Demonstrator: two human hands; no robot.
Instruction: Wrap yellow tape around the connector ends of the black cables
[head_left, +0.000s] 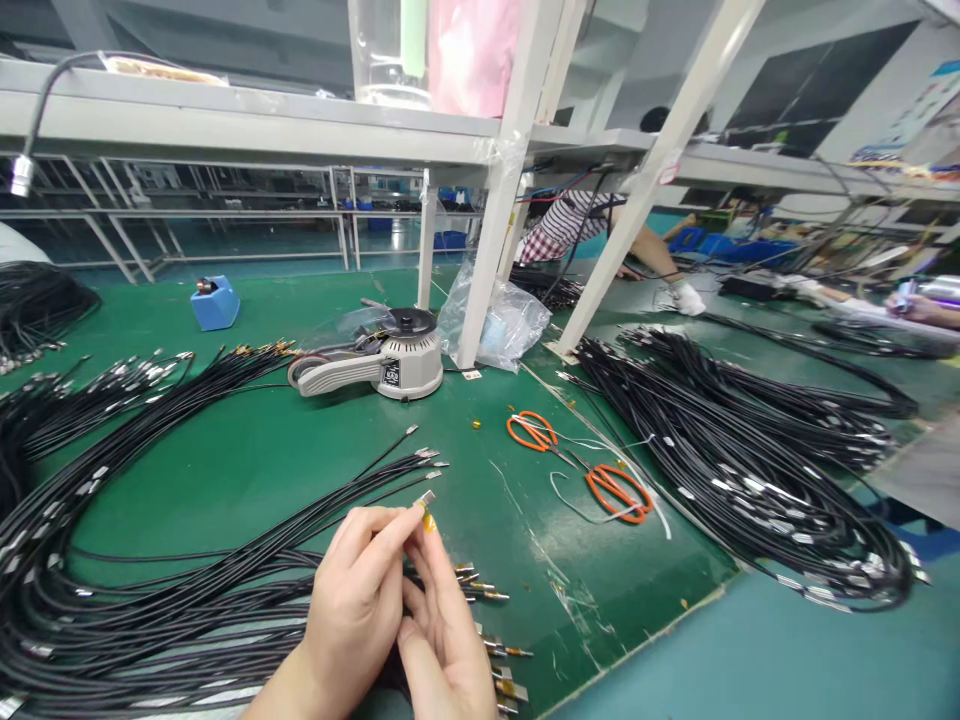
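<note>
Two bare hands meet at bottom centre of the frame: left hand (pixel 349 600) is pinching a small silver metal cable tip (pixel 428 497), right hand (pixel 457 640) has a fingertip up against the shiny amber tape (pixel 428 521) just below it, can't tell if it's clamped. Thin black cables with silver ends (pixel 247 548) sweep across lower left. Orange-handled metal scissors (pixel 616 490) lie right of centre, and a round grey plastic machine (pixel 411 370) sits mid-frame.
</note>
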